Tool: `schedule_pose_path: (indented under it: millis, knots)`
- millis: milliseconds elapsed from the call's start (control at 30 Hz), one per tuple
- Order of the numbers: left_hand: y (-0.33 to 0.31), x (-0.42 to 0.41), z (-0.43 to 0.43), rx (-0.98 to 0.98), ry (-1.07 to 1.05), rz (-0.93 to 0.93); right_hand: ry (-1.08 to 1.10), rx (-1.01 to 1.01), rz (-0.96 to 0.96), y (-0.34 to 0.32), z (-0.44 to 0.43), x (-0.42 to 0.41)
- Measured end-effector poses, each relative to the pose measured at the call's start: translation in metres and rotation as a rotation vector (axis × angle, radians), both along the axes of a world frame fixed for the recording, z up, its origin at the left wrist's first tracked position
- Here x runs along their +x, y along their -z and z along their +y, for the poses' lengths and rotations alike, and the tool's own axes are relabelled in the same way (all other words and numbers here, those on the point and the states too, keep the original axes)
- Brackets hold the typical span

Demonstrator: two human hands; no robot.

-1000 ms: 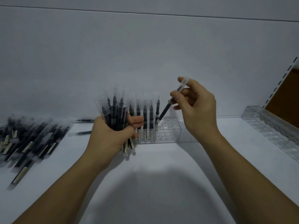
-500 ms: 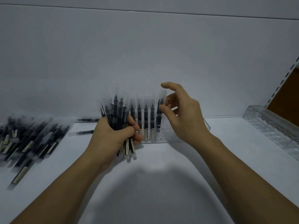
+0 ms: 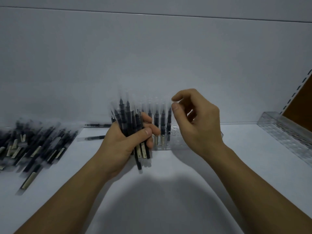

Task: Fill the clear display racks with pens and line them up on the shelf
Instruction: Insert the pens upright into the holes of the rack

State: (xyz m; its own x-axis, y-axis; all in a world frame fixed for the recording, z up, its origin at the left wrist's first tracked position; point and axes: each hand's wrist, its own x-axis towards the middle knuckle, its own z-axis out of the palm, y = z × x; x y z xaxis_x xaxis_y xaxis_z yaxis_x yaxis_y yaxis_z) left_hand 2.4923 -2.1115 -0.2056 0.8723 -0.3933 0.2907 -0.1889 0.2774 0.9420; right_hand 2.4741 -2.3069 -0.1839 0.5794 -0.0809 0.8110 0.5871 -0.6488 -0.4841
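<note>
1. The left grip [image 3: 128, 141] is being used to clasp a bundle of pens [image 3: 125, 119], with the fingers and thumb curled round the dark barrels and the clear caps pointing up.
2. The right grip [image 3: 199, 124] is being held loose and empty. Its thumb and forefinger are parted just beside the cap of the rightmost standing pen; whether they touch it cannot be told.
3. A row of pens [image 3: 162, 122] is being held upright in the left end of a clear rack [image 3: 177, 138], just behind both grips.
4. The rack is being carried by the white shelf [image 3: 168, 200], close to the back panel [image 3: 152, 56].
5. A pile of loose pens [image 3: 33, 146] is being shown lying at the left, with two single pens [image 3: 94, 138] between the pile and the rack.
6. A second clear rack [image 3: 283, 134] is being shown at the far right, well apart.
</note>
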Motion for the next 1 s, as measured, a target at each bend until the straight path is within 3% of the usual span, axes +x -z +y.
schedule_pose_path:
  millis: [167, 433, 567, 800, 900, 1000]
  knots:
    - [-0.004, 0.002, 0.0, -0.144, -0.005, -0.053, -0.184, -0.121, 0.136, 0.006, 0.016, -0.006]
    - [-0.021, 0.008, 0.01, -0.467, -0.087, 0.047, -0.483, 0.112, 0.562, 0.022, 0.033, -0.009]
    - [-0.025, 0.006, 0.012, -0.508, -0.121, 0.077, -0.544, 0.234, 0.645, 0.021, 0.041, -0.009]
    - [-0.033, 0.022, 0.034, -0.612, -0.218, 0.108, -0.523, -0.016, 0.679, 0.008, 0.01, -0.001]
    - [-0.033, 0.026, 0.039, -0.582, -0.243, 0.068, -0.484, -0.068, 0.705, 0.0, -0.009, 0.002]
    - [-0.034, 0.027, 0.045, -0.461, -0.287, -0.028, -0.431, 0.025, 0.661, -0.008, -0.029, 0.004]
